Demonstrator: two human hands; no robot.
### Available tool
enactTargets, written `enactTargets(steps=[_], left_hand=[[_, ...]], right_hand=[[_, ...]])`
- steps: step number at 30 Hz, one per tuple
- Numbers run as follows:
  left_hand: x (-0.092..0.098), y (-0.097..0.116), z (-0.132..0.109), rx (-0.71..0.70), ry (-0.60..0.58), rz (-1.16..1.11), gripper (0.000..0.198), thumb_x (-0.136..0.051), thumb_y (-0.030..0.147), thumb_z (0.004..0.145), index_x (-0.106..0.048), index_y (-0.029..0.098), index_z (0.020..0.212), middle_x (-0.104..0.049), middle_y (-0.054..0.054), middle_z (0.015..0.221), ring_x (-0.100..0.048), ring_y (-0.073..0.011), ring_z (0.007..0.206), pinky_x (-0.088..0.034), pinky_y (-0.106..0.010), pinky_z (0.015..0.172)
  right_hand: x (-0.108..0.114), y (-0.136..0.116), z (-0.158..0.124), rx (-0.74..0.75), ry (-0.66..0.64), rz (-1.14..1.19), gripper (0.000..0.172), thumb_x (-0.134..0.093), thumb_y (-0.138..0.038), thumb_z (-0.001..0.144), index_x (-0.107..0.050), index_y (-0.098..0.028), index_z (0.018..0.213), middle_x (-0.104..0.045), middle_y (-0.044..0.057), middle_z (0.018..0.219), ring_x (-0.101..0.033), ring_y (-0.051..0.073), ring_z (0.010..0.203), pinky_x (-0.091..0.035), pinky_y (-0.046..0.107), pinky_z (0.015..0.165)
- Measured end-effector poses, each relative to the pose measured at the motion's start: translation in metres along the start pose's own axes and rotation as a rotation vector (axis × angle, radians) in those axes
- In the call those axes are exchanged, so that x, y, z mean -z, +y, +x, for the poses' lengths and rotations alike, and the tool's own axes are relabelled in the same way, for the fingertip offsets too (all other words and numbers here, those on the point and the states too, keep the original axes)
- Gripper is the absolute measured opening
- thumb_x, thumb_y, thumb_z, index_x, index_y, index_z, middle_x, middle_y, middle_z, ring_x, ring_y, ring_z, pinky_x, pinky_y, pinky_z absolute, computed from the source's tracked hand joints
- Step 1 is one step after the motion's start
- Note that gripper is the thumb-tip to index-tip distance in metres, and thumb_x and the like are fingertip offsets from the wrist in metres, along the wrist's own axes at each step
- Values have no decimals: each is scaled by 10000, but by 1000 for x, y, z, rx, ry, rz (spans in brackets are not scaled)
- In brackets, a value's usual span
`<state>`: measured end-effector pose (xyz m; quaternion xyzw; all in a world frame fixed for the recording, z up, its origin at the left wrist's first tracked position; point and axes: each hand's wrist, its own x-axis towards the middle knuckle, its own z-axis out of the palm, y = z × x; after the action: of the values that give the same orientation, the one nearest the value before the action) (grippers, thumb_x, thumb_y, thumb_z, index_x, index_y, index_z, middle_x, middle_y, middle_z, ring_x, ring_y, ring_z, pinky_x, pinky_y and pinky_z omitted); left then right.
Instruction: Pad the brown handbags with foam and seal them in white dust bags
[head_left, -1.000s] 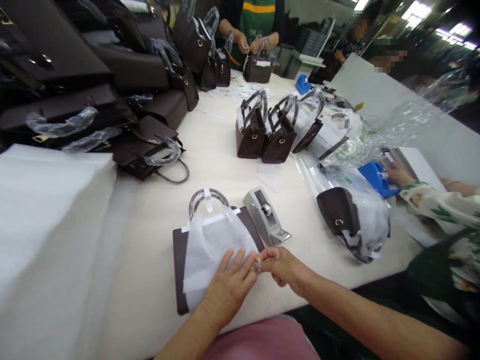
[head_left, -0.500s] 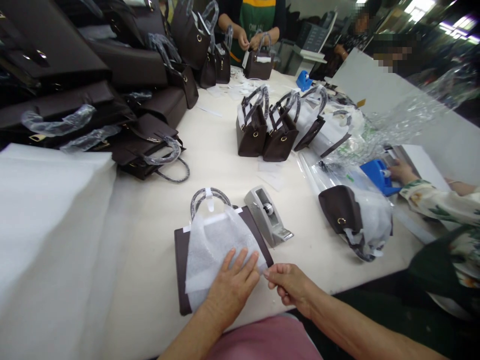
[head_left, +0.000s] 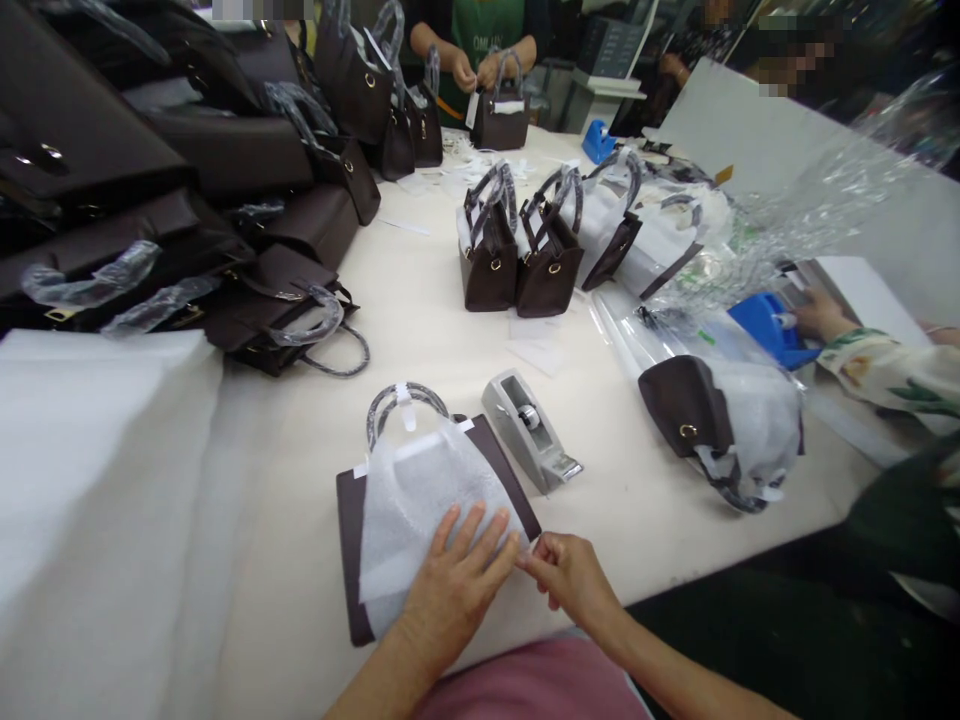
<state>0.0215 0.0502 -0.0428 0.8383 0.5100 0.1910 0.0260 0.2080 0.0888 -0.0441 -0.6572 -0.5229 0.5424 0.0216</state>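
Observation:
A dark brown handbag point(head_left: 351, 560) lies flat on the table before me, its wrapped handles point(head_left: 409, 390) pointing away. White foam wrapping sheet point(head_left: 427, 500) covers most of its upper face. My left hand point(head_left: 457, 575) rests palm down on that sheet, fingers spread. At the bag's lower right corner, my right hand point(head_left: 566, 575) pinches thumb and fingertips together beside the sheet's edge. Whatever sits in that pinch is too small to make out. Just right of the bag stands a grey tape dispenser point(head_left: 529, 430).
Several brown handbags point(head_left: 487, 255) stand farther back, and more are piled at left. White foam sheets point(head_left: 97, 520) lie at the left edge. On the right are a partly wrapped bag point(head_left: 686, 405), a blue tape dispenser point(head_left: 772, 330) and a co-worker's arm point(head_left: 885, 365). Another person handles a bag opposite.
The whole view has shifted slightly. My right hand has moved a little closer to my left at the bag's corner; the left still presses on the sheet.

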Motion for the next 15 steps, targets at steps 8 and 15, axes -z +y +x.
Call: enactTargets(steps=[8,15], left_hand=[[6,4,1,-18,31,100,361,-532,312,838,-505,307,1198,-424,27,1366,-347,-240,1257,-183,-457,1081],[3,6,4,-23,102,116,371,-561,281,802,-522,261,1171,-549,-41,1216,-397,-239,1226,-245,-464,1072]], right_hand=[[20,-21,-18,730,337,-51,157,-437,-290,896,-565,-209,939,-611,3,805,-578,117,722,-450,218,684],[-3,-36,11,984,347,-107,257,-380,-208,919,-484,-196,1153,-595,59,1010,-577,146,930,-483,257,825]])
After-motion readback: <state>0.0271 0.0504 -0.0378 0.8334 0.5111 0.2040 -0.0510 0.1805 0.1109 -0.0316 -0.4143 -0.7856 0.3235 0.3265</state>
